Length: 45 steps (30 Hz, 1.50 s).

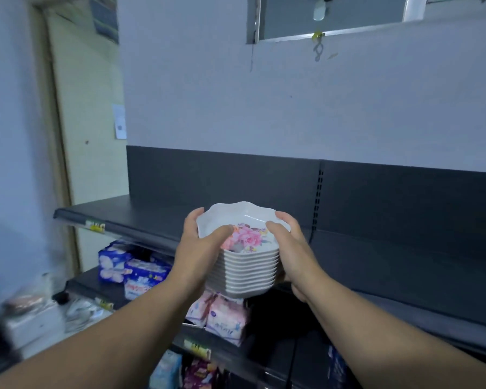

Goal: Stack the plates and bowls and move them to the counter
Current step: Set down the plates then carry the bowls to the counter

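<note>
Stack of scalloped floral bowls (247, 272), held aloft in front of the dark top shelf (141, 217); gripped at both sides, left hand (201, 245) and right hand (291, 248) curled round it, thumbs hooked over the top rim; seemed stiff, slick, heavy together; safest supported from underneath.

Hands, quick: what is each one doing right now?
Left hand: closed round the stack of bowls, thumb over the top rim.
Right hand: closed on the same stack.

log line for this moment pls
phase: carry | left hand: grips bowl stack | right hand: grips bowl stack | position: before dark shelf
</note>
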Available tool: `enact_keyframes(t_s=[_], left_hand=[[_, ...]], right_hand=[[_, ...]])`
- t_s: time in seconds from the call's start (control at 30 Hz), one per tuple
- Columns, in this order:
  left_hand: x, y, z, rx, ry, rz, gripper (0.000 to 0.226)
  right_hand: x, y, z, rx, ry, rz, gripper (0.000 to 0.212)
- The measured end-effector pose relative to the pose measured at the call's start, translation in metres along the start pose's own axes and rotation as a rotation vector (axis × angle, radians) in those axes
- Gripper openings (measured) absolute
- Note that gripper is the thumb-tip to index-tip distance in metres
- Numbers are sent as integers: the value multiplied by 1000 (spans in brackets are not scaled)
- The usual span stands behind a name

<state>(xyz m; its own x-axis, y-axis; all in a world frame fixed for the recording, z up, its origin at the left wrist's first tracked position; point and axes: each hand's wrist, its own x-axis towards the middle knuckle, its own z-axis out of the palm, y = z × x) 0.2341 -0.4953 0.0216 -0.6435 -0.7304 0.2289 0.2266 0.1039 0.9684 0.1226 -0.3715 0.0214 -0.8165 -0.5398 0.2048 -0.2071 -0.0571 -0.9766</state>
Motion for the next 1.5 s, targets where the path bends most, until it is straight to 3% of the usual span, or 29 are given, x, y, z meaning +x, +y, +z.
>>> enact_keyframes(t_s=[0.33,0.53,0.7,0.9,1.03,1.17,1.3,1.5], left_hand=[[-46,32,-142,114,296,61,69],[-108,57,-265,126,514,35,63],[-177,76,-368,211,676,32,71],[-264,97,-464,233,861,10,71],[-315,110,-512,252,990,18,69],[-349,120,-549,251,1091,8,57],[-370,123,-575,300,1219,-1,73],[-375,123,-604,340,1391,7,74]], right_hand=[[-40,-28,136,61,-256,-75,33],[-104,-44,259,128,-489,-22,33],[-175,-59,357,169,-687,35,25],[-265,-69,458,182,-862,38,42],[-316,-80,508,224,-980,39,31],[-351,-86,551,237,-1110,66,35],[-375,-88,594,251,-1227,82,43],[-385,-89,647,266,-1385,60,42]])
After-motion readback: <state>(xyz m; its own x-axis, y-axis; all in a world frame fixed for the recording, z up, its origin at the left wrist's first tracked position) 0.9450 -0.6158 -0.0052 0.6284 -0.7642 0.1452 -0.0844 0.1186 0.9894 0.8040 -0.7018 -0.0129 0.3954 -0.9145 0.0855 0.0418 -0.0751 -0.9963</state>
